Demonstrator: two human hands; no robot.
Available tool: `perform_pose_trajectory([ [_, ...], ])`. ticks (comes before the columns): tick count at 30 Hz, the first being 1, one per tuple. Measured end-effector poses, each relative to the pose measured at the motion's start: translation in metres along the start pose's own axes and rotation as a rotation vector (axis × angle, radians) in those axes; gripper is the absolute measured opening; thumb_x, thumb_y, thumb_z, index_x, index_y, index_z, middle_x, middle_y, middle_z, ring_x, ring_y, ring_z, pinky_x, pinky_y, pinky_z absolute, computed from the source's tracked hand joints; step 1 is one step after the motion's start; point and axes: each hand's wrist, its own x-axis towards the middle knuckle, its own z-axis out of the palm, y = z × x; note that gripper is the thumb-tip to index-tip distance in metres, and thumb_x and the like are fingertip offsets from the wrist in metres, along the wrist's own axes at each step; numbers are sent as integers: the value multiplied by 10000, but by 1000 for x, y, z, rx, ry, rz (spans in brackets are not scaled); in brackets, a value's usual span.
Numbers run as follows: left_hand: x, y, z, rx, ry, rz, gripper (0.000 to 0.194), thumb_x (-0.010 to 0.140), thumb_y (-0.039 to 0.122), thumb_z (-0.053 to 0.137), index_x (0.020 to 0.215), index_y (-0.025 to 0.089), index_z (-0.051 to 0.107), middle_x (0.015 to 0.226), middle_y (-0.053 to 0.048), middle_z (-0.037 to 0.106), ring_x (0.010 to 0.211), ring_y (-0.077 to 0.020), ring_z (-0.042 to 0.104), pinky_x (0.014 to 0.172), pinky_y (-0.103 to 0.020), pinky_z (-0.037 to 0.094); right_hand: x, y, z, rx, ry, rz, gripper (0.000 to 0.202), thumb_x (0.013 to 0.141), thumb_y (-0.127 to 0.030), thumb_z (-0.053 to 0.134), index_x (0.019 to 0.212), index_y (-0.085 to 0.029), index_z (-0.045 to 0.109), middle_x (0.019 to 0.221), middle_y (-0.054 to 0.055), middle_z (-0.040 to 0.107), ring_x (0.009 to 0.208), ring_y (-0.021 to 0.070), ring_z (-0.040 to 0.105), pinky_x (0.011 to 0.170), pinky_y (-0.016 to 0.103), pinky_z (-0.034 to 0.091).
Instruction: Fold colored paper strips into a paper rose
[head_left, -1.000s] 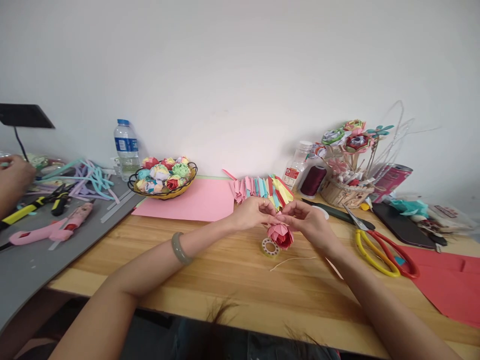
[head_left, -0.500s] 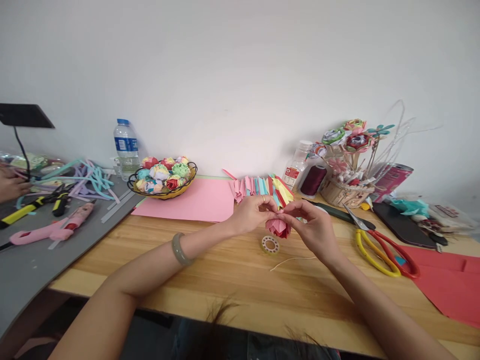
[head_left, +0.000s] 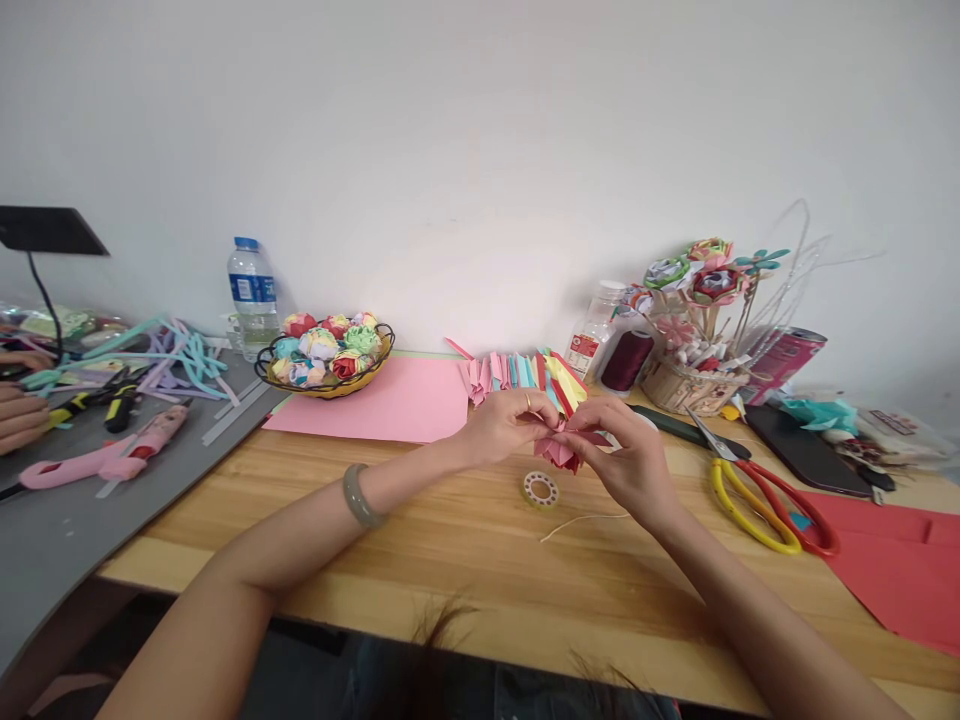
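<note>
A pink and red folded paper flower (head_left: 559,454) hangs between my two hands above the wooden table. My left hand (head_left: 504,428) pinches its upper left side, and a ring shows on one finger. From the right, my right hand (head_left: 626,450) grips the same flower with thumb and fingers, which partly hide its top. Just below lies a roll of tape (head_left: 540,489) beside a thin string (head_left: 581,519). Behind my hands stands a row of folded paper strips (head_left: 510,372) in pink, blue, red and yellow.
Scissors (head_left: 772,500), a black phone (head_left: 806,450) and red paper (head_left: 900,560) lie right. A basket of paper balls (head_left: 367,378) rests on pink paper (head_left: 405,405). Another person's hand (head_left: 19,415) is at far left, near pliers (head_left: 120,405) and a pink glue gun (head_left: 135,450).
The flower has tilted slightly and its petals spread more between my fingers. At far left, the other person's hand has come further into view, nearer the pliers.
</note>
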Motion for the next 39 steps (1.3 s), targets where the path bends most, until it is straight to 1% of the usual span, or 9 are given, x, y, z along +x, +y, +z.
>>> perform_pose_trajectory([
  [6, 0, -2, -1, -26, -34, 24, 162, 748, 291, 576, 715, 133, 568, 759, -31, 563, 740, -103, 541, 712, -253, 433, -1, 4, 0, -42, 1, -86, 74, 776, -274, 584, 732, -219, 561, 760, 45, 580, 724, 175, 543, 629, 316, 455],
  [9, 1, -2, -2, -34, -43, 29, 169, 742, 298, 580, 713, 132, 569, 757, -30, 562, 742, -107, 540, 711, -258, 429, -2, 4, 0, -46, -3, -112, 61, 782, -256, 577, 740, -217, 557, 764, 43, 570, 717, 170, 540, 627, 313, 452],
  [13, 1, -2, -2, -29, -65, 34, 134, 746, 260, 569, 712, 131, 567, 740, -25, 550, 722, -100, 533, 688, -246, 427, -2, 3, 0, -27, -17, -98, 62, 785, -260, 570, 745, -215, 556, 763, 43, 563, 707, 166, 536, 596, 300, 452],
  [16, 0, -3, -3, 10, -79, 36, 96, 752, 219, 550, 715, 133, 570, 741, -26, 552, 719, -96, 526, 678, -236, 422, 0, 3, -1, 15, -75, -57, 113, 781, -308, 573, 729, -213, 542, 760, 38, 554, 689, 157, 533, 571, 286, 455],
  [21, -1, -5, -3, 104, -96, -59, 51, 741, 170, 545, 736, 139, 586, 771, -21, 567, 725, -92, 524, 652, -216, 410, 2, 7, -1, 1, -152, -8, 199, 787, -360, 557, 676, -210, 488, 695, 22, 525, 635, 143, 490, 553, 271, 417],
  [26, 0, -7, -3, 21, -124, -185, 60, 720, 164, 567, 765, 124, 567, 730, -9, 561, 651, -75, 516, 595, -199, 410, -2, 10, 2, -62, -155, 7, 248, 806, -389, 520, 647, -209, 461, 637, 12, 522, 598, 139, 463, 544, 265, 373],
  [31, 0, -12, -4, -16, -112, -229, 112, 695, 191, 610, 745, 117, 543, 754, -23, 571, 724, -98, 542, 685, -229, 439, -2, 12, 6, 14, -191, 117, 259, 789, -428, 525, 665, -204, 489, 620, 6, 547, 575, 135, 476, 550, 264, 375],
  [36, -1, -19, -3, 20, -120, -231, 127, 695, 213, 610, 748, 122, 539, 749, -12, 568, 721, -93, 529, 694, -233, 429, 5, 14, 2, 257, -310, 313, 318, 687, -488, 609, 698, -188, 505, 662, 8, 541, 596, 131, 488, 540, 258, 391],
  [39, -1, -18, -2, -39, -79, -247, 166, 678, 236, 633, 737, 118, 532, 749, -15, 566, 718, -95, 534, 702, -245, 431, 7, 17, 0, 375, -325, 394, 354, 646, -506, 632, 707, -185, 497, 665, -3, 522, 586, 122, 488, 536, 255, 398],
])
